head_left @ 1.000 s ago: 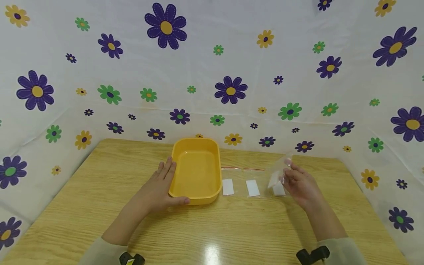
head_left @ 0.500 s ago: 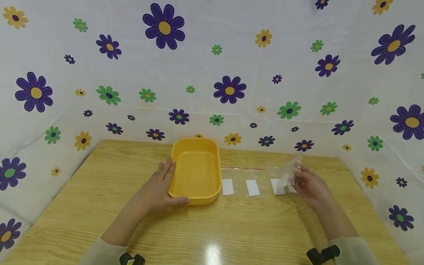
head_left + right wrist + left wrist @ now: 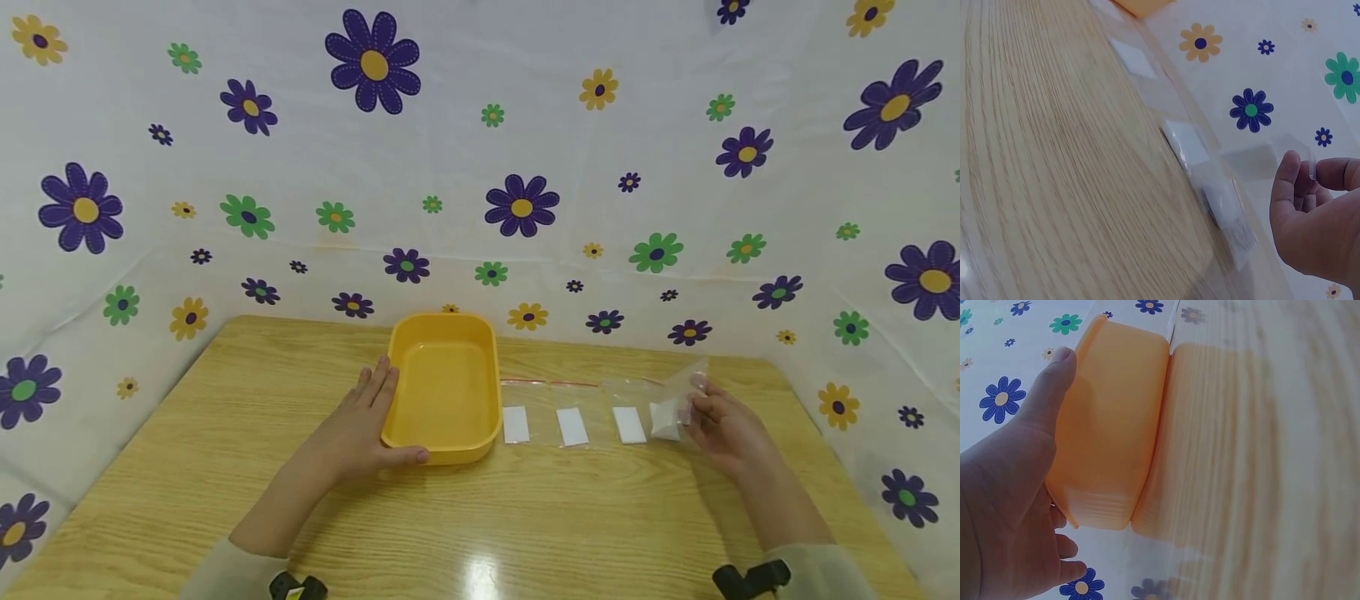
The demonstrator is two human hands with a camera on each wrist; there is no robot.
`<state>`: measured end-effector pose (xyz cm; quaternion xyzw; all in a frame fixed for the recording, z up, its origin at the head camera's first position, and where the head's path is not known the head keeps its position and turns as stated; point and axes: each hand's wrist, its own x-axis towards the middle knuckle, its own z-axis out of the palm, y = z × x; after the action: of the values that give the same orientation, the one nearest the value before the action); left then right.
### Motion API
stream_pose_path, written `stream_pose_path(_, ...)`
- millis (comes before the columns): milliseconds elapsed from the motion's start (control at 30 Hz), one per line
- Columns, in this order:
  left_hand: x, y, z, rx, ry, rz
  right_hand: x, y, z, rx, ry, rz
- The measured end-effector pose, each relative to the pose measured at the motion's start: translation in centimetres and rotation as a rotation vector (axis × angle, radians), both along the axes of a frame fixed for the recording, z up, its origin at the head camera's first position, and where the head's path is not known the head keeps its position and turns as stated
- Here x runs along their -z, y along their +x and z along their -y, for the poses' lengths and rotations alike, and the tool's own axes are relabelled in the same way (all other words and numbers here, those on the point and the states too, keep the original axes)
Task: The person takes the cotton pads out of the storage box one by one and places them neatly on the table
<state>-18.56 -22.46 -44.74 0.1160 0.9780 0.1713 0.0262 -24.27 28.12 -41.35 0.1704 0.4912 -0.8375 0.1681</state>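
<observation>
My left hand (image 3: 358, 433) rests on the left side and near corner of a yellow rectangular tray (image 3: 442, 456), fingers straight and thumb along the front wall. In the left wrist view, the thumb touches the outer wall of the tray (image 3: 1113, 425). My right hand (image 3: 726, 433) pinches a thin clear plastic bag (image 3: 692, 385) between thumb and fingers, raised off the table. The right wrist view shows this held bag (image 3: 1260, 159) hanging beside the fingertips, over a row of flat clear bags with white cards (image 3: 628, 425).
Several zip bags lie side by side right of the tray, including one with a white card (image 3: 572, 426) and a red seal strip. Below is a wood-grain table (image 3: 480, 517). A white cloth with flower prints (image 3: 442, 150) hangs behind and at both sides.
My right hand has moved to the right with the pinched bag, uncovering the white card in the third bag of the row. My left hand and the tray have stayed put.
</observation>
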Motion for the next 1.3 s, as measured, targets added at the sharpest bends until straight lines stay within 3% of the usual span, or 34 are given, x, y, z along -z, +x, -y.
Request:
stream_pose_path(233,-0.3,0.1,0.0,-0.009,0.002,0.007,0.1,-0.1,-2.0,-0.005,-0.032,-0.009)
stream_pose_path(533,-0.6,0.2,0.1,-0.011,0.011,0.017,0.7,-0.1,-4.3,0.020,0.010,0.022)
stream_pose_path(967,-0.6,0.2,0.1,-0.009,0.009,0.022,2.0,-0.1,-7.3,-0.066,-0.049,-0.049)
stream_pose_path(1100,-0.5,0.2,0.1,-0.013,0.007,0.022,2.3,-0.2,-8.2,-0.103,0.023,-0.056)
stream_pose_path(1300,-0.4,0.1,0.3,-0.011,0.007,0.024,2.5,-0.5,-9.1,-0.135,0.227,-0.046)
